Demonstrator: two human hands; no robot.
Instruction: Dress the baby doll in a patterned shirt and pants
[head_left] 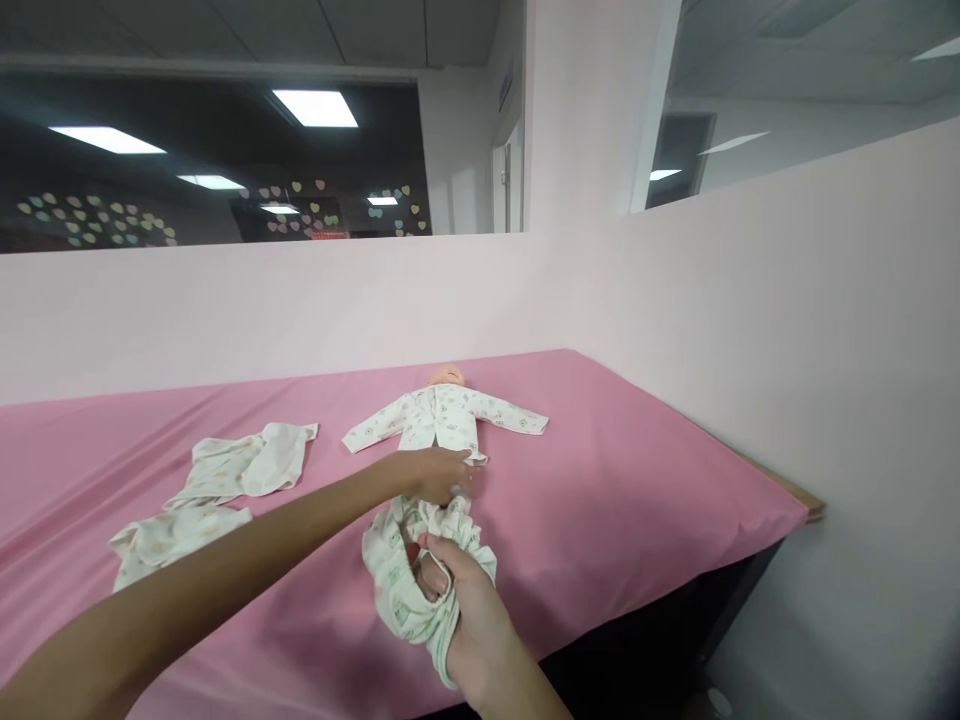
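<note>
A doll (448, 375) lies on its back on the pink-covered table, its sleeves spread wide in a white printed baby jacket (454, 412). Just below the jacket's hem, my left hand (433, 474) is closed around what looks like the doll's leg, mostly hidden by my fingers. Nearer to me, my right hand (474, 612) grips bunched baby pants (401, 590), white with a green print. The fingers of that hand are pushed through the gathered cloth, and the thumb lies over its edge. The pants touch or nearly touch my left fingertips.
To the left lie other pale printed baby clothes (225, 468), loosely crumpled. The pink cloth (600, 490) covers the table, whose wooden corner (814, 508) shows at the right. White walls (300, 310) with windows stand behind and to the right.
</note>
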